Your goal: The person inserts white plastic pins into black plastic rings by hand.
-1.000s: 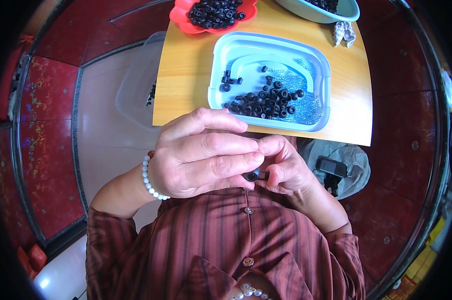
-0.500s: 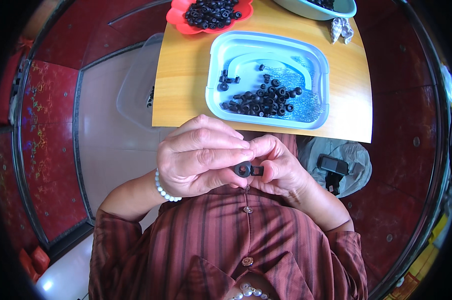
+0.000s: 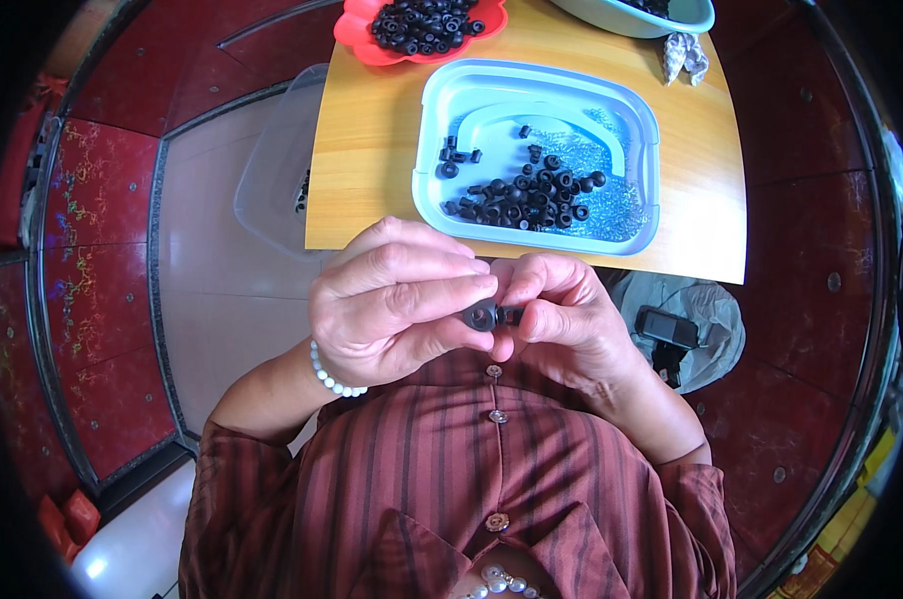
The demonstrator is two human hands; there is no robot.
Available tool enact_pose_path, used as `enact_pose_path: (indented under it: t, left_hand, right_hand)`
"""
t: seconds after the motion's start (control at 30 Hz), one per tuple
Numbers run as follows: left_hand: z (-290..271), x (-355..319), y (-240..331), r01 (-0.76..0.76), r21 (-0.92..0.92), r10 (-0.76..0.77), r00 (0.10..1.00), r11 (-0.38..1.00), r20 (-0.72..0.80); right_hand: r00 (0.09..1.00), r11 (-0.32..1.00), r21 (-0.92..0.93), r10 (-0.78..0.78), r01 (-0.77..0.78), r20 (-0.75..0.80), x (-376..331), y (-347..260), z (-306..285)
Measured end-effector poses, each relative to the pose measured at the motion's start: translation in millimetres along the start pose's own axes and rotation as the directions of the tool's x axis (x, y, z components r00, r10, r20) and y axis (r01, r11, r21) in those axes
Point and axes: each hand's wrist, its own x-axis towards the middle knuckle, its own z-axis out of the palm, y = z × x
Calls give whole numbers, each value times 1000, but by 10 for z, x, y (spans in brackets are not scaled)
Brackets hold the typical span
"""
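Just past the table's near edge, my two hands meet in front of my striped shirt. With thumb and fingers, my left hand (image 3: 386, 304) pinches a round black plastic part (image 3: 481, 315) that has a hole in its face. My right hand (image 3: 576, 324) grips a smaller black plastic piece (image 3: 511, 315) set against the round part's right side. Whether the two are joined I cannot tell, as fingertips cover the contact. Beyond the hands, a light-blue tray (image 3: 420, 150) holds a heap of similar black parts (image 3: 531, 200), with several smaller ones at its left.
On the wooden table (image 3: 361, 160) stand a red scalloped dish (image 3: 352, 35) of black pieces and a pale green bowl (image 3: 631, 24). A crumpled wrapper (image 3: 685, 58) lies below the bowl. A plastic bag (image 3: 719, 339) with a black device (image 3: 668, 327) is at right, a clear bin (image 3: 267, 180) at left.
Both hands have risen slightly toward the table with the parts. The smaller piece shows less now, and my right fingers have shifted around it.
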Motion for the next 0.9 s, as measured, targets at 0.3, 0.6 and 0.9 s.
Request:
enact_pose_path:
  t: [0.3,0.6,0.9]
  left_hand:
    - [-25,24,-3,-10,14,10,999,1000,41]
    - [2,15,16,1,-86,5,997,996,77]
    - [32,20,35,25,-186,1,990,982,138]
  right_hand:
    - [1000,999,-29,15,-15,-7,-20,-28,23]
    - [979,977,63,203,-203,4,32,16,-45]
    - [982,983,34,178,-180,68,-39,55,-140]
